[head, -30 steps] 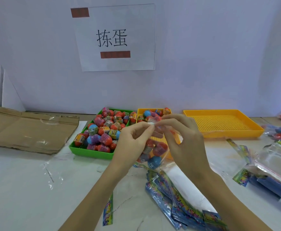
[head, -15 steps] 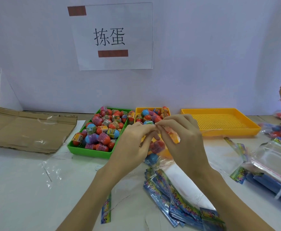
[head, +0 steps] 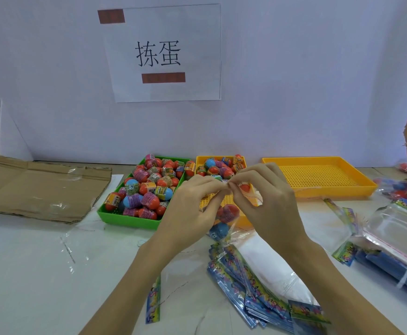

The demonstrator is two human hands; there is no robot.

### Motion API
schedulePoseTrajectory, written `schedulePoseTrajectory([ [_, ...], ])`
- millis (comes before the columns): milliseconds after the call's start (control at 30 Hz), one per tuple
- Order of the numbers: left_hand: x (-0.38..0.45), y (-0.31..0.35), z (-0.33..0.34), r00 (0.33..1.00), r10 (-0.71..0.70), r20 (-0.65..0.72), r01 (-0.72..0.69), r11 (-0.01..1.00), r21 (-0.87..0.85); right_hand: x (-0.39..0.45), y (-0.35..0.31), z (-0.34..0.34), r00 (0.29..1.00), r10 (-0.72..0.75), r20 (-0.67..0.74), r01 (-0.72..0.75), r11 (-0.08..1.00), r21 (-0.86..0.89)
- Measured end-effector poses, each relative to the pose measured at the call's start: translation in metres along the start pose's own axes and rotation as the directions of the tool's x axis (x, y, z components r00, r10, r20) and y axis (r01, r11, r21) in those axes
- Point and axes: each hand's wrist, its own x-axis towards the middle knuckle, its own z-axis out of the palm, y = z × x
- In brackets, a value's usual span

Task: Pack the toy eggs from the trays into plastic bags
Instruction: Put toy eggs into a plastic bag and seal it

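Note:
My left hand (head: pixel 192 209) and my right hand (head: pixel 267 204) meet in the middle and both pinch the top edge of a clear plastic bag (head: pixel 231 221). The bag hangs below them with red and blue toy eggs (head: pixel 226 213) inside. Behind the hands, a green tray (head: pixel 130 218) is heaped with red and blue toy eggs (head: pixel 149 187). A small yellow tray (head: pixel 221 158) beside it holds several more eggs at its far end.
A larger yellow tray (head: pixel 318 180) stands at the back right with nothing in it. Printed card headers (head: pixel 258 293) lie fanned near me, stacked clear bags (head: pixel 395 235) at the right, flattened cardboard (head: pixel 38 189) at the left. A paper sign (head: pixel 161 54) hangs on the wall.
Both hands have come closer together along the bag's top edge, and the bag with its eggs has stayed hanging below them.

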Motion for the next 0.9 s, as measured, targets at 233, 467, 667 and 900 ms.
schedulePoseTrajectory([
  [233,0.001,0.005,-0.004,0.995,-0.095,-0.003,0.094,0.992,-0.089,0.001,0.001,0.0,0.997,0.019,0.069,-0.022,0.999,0.036],
  [467,0.003,0.006,-0.007,0.987,-0.161,0.016,0.162,0.977,-0.14,0.0,-0.001,0.0,0.997,0.051,0.056,-0.053,0.998,0.033],
  [667,-0.001,0.003,-0.005,0.995,-0.097,0.039,0.096,0.995,0.038,0.0,0.0,-0.002,0.999,0.004,0.039,-0.004,1.0,-0.008],
  [900,0.0,0.011,-0.003,0.999,-0.043,-0.03,0.045,0.997,0.064,0.002,-0.008,-0.002,0.992,0.127,0.018,-0.127,0.99,0.056],
])
